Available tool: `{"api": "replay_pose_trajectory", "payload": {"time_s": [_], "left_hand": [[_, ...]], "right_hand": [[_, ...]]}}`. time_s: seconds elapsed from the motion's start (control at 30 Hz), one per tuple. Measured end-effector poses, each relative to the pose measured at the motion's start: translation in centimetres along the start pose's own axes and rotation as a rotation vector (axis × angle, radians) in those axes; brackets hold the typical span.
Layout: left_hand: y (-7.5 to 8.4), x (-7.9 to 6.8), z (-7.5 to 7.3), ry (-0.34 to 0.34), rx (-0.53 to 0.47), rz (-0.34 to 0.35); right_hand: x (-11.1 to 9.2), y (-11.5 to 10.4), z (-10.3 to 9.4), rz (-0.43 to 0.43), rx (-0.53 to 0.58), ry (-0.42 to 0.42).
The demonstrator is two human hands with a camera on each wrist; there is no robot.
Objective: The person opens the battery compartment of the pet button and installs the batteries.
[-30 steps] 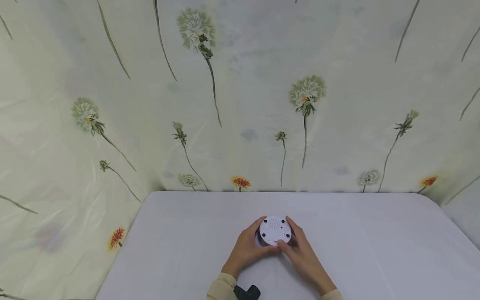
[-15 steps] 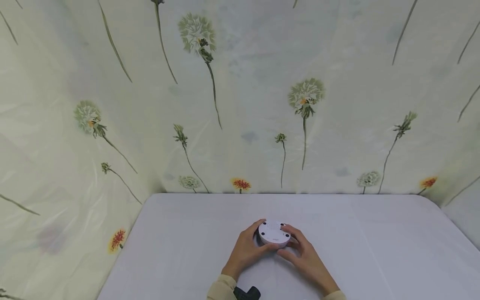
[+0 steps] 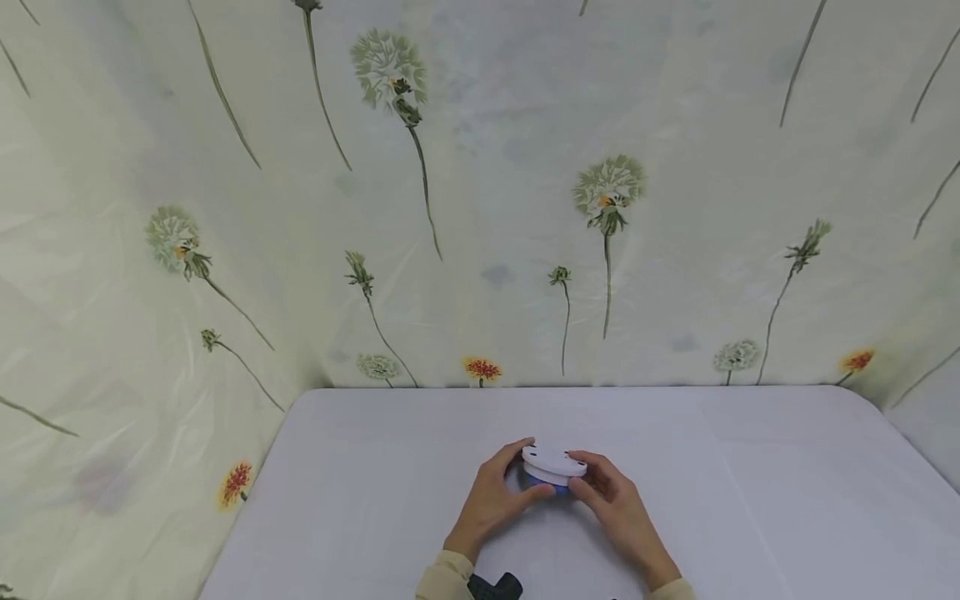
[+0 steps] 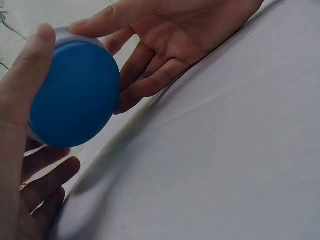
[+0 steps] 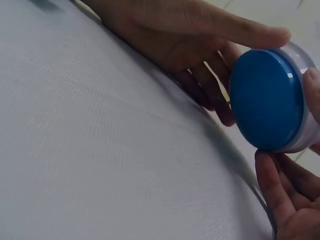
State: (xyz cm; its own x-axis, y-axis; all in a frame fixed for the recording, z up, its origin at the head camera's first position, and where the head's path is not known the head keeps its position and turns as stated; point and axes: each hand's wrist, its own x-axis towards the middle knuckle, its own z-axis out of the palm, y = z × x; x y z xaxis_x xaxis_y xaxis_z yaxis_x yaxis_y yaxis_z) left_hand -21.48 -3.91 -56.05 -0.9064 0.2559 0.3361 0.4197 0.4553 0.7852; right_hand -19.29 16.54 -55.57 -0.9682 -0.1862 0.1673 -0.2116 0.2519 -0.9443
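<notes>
A round puck-shaped device [image 3: 555,463], white on top and blue underneath, is held just above the table between both hands. My left hand [image 3: 501,493] grips its left rim with the thumb in front and the fingers behind. My right hand [image 3: 611,500] holds its right rim with curled fingers. In the left wrist view the blue face [image 4: 75,95] fills the upper left, with my left thumb [image 4: 22,95] on its edge and the right hand [image 4: 175,45] beyond. In the right wrist view the blue face [image 5: 267,100] sits between the left hand [image 5: 200,35] and my right fingers [image 5: 282,200].
A pale grey cloth covers the table [image 3: 750,500], which ends at a floral curtain [image 3: 480,208] at the back and left. A small black object [image 3: 495,586] lies at the near edge beside the left sleeve.
The device has tipped from showing its white speaker face to lying nearly flat and a little lower, so a blue edge now shows. Both hands kept their hold.
</notes>
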Motion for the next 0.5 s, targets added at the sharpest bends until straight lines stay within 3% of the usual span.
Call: {"api": "replay_pose_trajectory", "payload": {"time_s": [0.13,0.33,0.5], "left_hand": [[-0.2,0.2,0.0,0.008,-0.05,0.105],[-0.1,0.5,0.0,0.049,-0.086,0.239],[1.1,0.3,-0.5,0.087,-0.087,0.312]], "right_hand": [[0.0,0.0,-0.4,-0.003,0.037,-0.027],[0.1,-0.4,-0.6,0.094,0.121,-0.047],[0.2,-0.8,-0.5,0.164,0.168,-0.033]]}}
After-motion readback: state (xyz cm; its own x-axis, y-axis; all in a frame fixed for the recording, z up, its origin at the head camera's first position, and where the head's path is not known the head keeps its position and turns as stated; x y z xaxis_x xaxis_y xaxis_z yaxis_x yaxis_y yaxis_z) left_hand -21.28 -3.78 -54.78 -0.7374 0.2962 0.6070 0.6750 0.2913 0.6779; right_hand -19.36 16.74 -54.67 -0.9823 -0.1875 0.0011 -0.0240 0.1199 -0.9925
